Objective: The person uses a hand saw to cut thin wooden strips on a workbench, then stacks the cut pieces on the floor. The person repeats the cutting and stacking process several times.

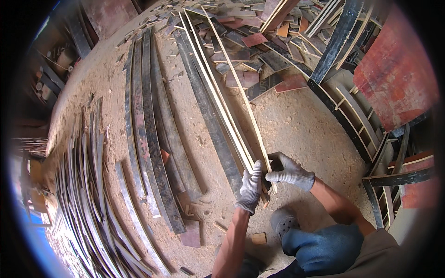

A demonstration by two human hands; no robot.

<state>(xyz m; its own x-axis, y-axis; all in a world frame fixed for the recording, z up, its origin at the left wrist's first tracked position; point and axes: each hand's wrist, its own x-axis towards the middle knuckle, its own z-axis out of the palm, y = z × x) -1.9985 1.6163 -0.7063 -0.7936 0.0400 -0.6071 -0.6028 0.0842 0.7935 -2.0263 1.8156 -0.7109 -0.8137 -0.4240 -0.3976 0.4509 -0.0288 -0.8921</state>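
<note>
My left hand [251, 186], in a grey knitted glove, is closed around the near ends of long plywood strips [217, 93] standing on edge with pale edges up. Close to its right, my right hand [290, 172], gloved the same way, pinches another long strip [243, 93] between thumb and fingers near its end. That strip's rough pale edge faces up, and it runs apart from the others towards the far side. Beneath and left of them lies a dark-faced plywood board [208, 120]. The far ends of the strips reach a heap of offcuts.
Several long dark boards [147, 114] lie on the dusty floor to the left. Beyond them is a pile of thin strips [83, 194]. Plywood offcuts [243, 79] litter the far floor. Black-edged panel frames [342, 120] and a red sheet [396, 69] stand at right.
</note>
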